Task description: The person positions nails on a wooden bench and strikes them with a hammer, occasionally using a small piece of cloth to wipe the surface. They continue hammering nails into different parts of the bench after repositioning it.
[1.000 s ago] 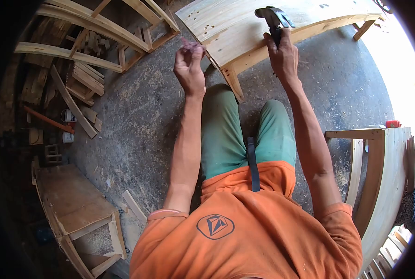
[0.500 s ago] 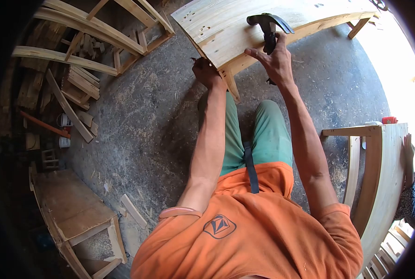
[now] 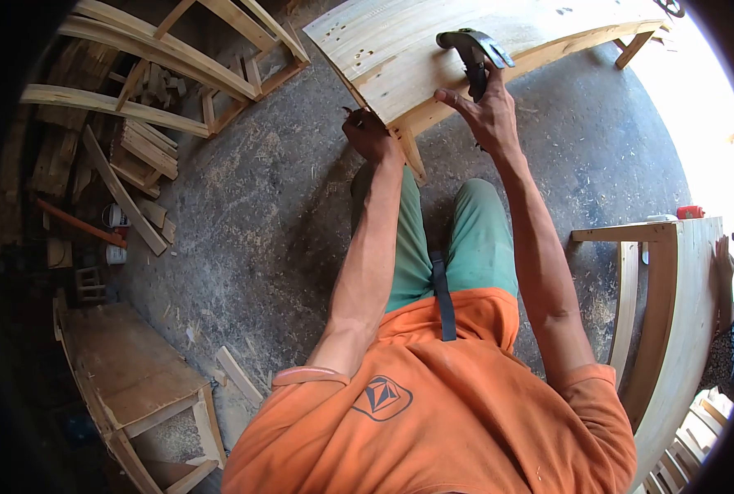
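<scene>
My right hand [image 3: 492, 115] is closed on the dark handle of a claw hammer [image 3: 474, 51], thumb stretched out to the left. The hammer's head is above the pale wooden tabletop [image 3: 416, 62], near its front edge. At the table's left corner, my left hand [image 3: 372, 136] has its fingers bent round something small and dark, with thin points sticking out by the table's side edge. What exactly it holds is too small to make out. A table leg [image 3: 410, 152] stands below that corner, between my two hands.
Wooden frames [image 3: 161, 58] and stacked offcuts are at the upper left. A wooden cabinet [image 3: 132, 354] lies lower left. Another wooden table [image 3: 684, 288] stands at the right, with a red can [image 3: 689, 212] and part of a person [image 3: 733, 337] beyond it.
The hammer's head has turned slightly in my right hand. My left hand has shifted a little down and to the right, still beside the corner.
</scene>
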The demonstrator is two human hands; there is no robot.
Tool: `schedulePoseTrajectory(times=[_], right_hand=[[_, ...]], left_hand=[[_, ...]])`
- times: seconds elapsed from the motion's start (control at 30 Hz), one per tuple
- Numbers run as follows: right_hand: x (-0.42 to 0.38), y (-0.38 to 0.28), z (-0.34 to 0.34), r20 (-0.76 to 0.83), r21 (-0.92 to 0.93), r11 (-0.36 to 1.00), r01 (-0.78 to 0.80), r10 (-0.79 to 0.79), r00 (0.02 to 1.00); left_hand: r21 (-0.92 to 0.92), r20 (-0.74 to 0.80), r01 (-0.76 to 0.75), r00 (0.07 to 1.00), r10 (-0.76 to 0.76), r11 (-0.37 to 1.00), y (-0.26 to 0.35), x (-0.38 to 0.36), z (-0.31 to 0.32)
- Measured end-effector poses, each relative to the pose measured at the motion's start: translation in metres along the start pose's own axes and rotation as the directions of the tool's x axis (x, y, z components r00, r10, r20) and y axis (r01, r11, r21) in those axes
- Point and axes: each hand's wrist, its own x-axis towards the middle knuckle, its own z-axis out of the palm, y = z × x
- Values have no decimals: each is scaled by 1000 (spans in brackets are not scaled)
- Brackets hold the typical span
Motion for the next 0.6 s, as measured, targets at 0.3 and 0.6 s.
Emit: schedulePoseTrajectory(times=[0.3, 0.6], right_hand=[[-7, 2, 6, -63, 77, 996, 50, -45, 997], [-9, -5, 8, -75, 64, 998, -28, 33, 997]], left_hand=[[-69, 75, -22, 997, 28, 997, -2, 6, -7], [-88, 148, -118, 980, 130, 989, -8, 4, -12]])
